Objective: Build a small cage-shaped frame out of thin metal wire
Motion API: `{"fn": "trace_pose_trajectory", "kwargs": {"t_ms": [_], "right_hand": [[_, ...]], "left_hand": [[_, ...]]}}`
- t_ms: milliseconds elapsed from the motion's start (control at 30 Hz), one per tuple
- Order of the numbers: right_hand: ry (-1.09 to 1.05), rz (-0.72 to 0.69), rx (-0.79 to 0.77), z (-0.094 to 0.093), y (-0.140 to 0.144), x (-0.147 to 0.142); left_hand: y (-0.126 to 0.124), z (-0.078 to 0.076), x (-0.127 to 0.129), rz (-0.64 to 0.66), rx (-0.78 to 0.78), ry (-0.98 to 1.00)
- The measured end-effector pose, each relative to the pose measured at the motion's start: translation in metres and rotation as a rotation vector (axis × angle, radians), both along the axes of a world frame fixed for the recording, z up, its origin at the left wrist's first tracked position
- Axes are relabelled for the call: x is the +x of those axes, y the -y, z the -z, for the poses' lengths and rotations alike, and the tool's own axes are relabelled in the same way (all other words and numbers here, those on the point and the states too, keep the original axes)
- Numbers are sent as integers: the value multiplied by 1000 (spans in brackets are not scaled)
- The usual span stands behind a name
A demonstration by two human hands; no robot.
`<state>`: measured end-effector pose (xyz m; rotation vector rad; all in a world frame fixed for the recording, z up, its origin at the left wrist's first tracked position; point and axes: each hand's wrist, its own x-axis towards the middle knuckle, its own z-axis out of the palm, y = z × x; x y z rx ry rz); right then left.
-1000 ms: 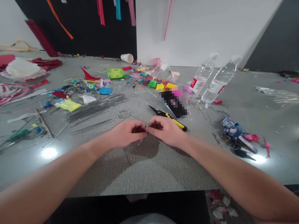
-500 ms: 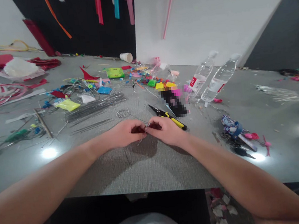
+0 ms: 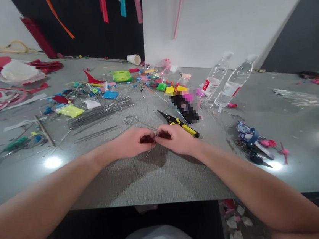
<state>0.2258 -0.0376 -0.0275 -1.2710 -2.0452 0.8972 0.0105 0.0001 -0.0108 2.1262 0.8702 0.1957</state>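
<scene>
Left hand [image 3: 132, 142] and right hand [image 3: 176, 138] pinched together on a thin wire [image 3: 150, 148], near the table's [image 3: 154, 177] front edge, beside yellow-handled pliers [image 3: 179, 123].

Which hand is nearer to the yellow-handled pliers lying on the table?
Right. The right hand sits just in front of the yellow-handled pliers, nearly touching the handles. The left hand is farther off, to their left, fingertips meeting the right hand's over a small dark red piece.
</scene>
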Motion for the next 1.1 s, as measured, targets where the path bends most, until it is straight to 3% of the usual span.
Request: {"fn": "trace_pose_trajectory", "kwargs": {"t_ms": [1100], "right_hand": [[79, -47, 29, -4, 2, 0]], "left_hand": [[1, -1, -2, 49, 52, -50]]}}
